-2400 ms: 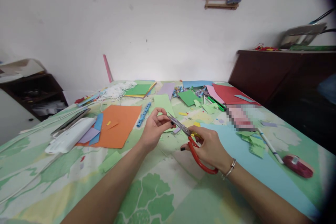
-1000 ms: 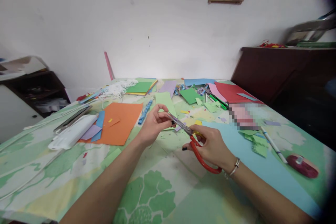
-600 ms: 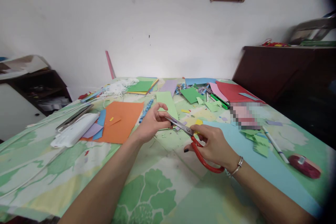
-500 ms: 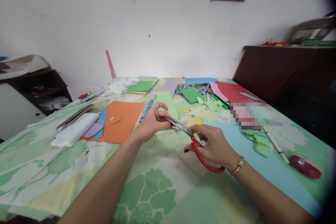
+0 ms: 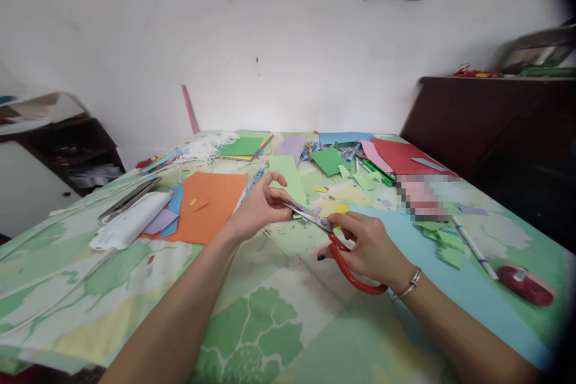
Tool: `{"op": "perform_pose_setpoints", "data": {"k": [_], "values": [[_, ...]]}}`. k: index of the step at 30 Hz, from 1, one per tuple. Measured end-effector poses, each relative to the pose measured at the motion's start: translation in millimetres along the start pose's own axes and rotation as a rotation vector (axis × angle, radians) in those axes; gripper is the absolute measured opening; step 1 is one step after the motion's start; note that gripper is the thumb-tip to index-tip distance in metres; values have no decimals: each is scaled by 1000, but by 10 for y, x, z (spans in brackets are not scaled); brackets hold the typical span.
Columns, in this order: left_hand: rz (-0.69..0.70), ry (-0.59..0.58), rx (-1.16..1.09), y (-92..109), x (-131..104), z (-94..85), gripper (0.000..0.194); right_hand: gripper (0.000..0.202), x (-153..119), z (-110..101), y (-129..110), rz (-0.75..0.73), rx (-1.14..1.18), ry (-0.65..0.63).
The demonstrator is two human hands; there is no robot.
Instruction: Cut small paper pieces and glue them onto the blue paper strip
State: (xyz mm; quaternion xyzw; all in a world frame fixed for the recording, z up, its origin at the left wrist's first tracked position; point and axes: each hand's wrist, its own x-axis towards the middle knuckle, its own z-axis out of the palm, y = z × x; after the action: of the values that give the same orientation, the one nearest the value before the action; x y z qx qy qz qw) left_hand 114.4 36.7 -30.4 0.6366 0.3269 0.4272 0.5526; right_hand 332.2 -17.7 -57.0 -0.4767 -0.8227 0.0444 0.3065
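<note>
The right hand (image 5: 366, 245) is wrapped around the metal scissors with red handles (image 5: 324, 224), whose blades look almost closed. The left hand (image 5: 260, 207) is half curled at the blade tips; whether a tiny piece is pinched there cannot be told. Just beyond, a long light green paper sheet (image 5: 288, 175) is laid flat on the green flowered cloth (image 5: 252, 336). Some cutting seems done: small light green paper scraps (image 5: 449, 245) are scattered to the right. How much is left cannot be told; the big orange paper sheet (image 5: 220, 198) looks mostly whole.
</note>
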Motion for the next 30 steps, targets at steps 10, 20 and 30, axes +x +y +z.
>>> {"op": "perform_pose_setpoints", "data": {"k": [10, 20, 30], "values": [[-5, 2, -11, 15, -1, 1, 41, 40, -11, 4, 1, -1, -1, 7], [17, -10, -126, -50, 22, 21, 41, 37, -4, 9, -7, 32, 63, 11], [43, 83, -356, -128, 27, 184, 30, 28, 8, 38, -89, 185, 263, -25]]}}
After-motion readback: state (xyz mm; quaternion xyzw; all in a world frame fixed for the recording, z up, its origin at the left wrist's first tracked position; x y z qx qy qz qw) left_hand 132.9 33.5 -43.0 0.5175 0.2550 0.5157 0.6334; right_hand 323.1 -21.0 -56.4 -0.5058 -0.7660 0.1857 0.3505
